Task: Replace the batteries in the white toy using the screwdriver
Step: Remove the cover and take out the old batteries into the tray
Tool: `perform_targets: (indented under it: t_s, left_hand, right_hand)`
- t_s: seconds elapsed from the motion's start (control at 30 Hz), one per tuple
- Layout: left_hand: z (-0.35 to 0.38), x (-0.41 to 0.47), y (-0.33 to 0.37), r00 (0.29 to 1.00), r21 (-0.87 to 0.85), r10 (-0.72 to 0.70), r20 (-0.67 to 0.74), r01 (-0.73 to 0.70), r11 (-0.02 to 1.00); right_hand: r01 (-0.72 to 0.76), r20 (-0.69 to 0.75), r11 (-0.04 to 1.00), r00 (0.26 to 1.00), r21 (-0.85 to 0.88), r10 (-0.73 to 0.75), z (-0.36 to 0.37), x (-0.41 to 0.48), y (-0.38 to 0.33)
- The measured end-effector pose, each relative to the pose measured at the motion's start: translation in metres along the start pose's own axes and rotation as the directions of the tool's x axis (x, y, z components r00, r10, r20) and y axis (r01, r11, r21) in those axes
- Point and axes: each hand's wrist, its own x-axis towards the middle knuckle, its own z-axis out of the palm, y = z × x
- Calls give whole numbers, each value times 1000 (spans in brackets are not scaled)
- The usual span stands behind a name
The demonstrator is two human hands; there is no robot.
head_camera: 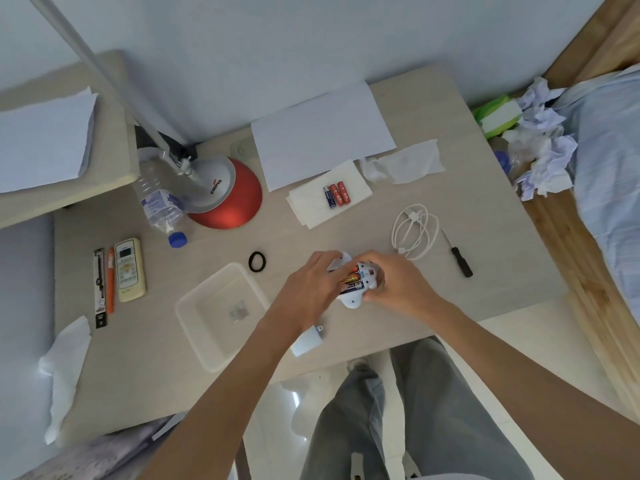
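Note:
The white toy (pixel 353 299) lies on the table with its battery bay open and batteries (pixel 350 279) showing inside. My left hand (pixel 311 285) grips its left side. My right hand (pixel 391 282) holds the right side, fingers curled over the toy's top edge by the bay. A small white cover (pixel 306 339) lies near the table's front edge under my left forearm. Three loose batteries (pixel 336 195) rest on a folded tissue (pixel 329 199) farther back. The black-handled screwdriver (pixel 459 254) lies to the right, apart from both hands.
A clear plastic tray (pixel 194 317) holding small parts sits left of the toy. A black ring (pixel 257 261), white cable (pixel 415 233), red lamp base (pixel 228 195), bottle (pixel 162 206), remote (pixel 130 270), pens (pixel 104 285) and paper sheets (pixel 322 133) are spread around.

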Motion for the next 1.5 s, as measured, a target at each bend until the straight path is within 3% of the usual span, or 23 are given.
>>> perform_targets:
  t_s: [0.33, 0.53, 1.5]
  left_hand:
    - [-2, 17, -21, 988, -120, 52, 144, -35, 992]
    - [-3, 18, -21, 984, -125, 99, 147, -81, 989]
    - [6, 21, -25, 974, -144, 80, 214, -49, 988]
  right_hand:
    - [-13, 11, 1000, 1000, -25, 13, 5, -3, 3]
    - [2, 19, 1000, 1000, -29, -1, 5, -4, 6]
    - [26, 51, 999, 998, -30, -24, 10, -1, 16]
